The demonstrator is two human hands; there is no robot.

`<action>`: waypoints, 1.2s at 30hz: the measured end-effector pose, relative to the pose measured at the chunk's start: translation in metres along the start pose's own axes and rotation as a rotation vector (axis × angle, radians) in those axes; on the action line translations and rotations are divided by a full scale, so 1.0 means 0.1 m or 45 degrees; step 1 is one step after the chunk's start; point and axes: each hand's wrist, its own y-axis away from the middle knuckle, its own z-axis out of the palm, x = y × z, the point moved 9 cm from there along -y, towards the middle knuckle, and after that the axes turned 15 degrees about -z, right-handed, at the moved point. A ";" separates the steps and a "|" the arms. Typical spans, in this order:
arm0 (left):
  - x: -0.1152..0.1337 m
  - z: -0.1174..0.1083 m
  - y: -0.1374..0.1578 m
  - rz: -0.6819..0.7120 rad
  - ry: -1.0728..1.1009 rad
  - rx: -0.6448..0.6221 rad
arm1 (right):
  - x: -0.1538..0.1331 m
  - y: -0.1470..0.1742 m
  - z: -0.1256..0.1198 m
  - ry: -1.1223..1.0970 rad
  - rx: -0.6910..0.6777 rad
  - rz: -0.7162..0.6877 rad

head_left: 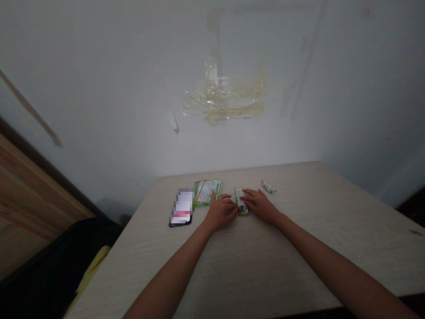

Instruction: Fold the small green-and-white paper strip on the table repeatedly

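Grip-wise, can't tell if either hand's really pinching anything. Going across, a black-edged rectangular phone [183, 206] sits at 9 o'clock of the left hand [220, 214], with a fanned green-and-white flat pile [201, 193] at its 11; its fingertips meet a small green-edged white rectangular packet [242, 206] at 3, fingers of the right hand [263, 205] rest on that, and a crumpled white-green wrapper [266, 187] lies at their 1 o'clock.
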 end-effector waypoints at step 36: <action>-0.16 0.04 -0.04 -0.147 -0.090 0.092 | -0.28 -0.09 -0.02 0.329 -0.072 -0.128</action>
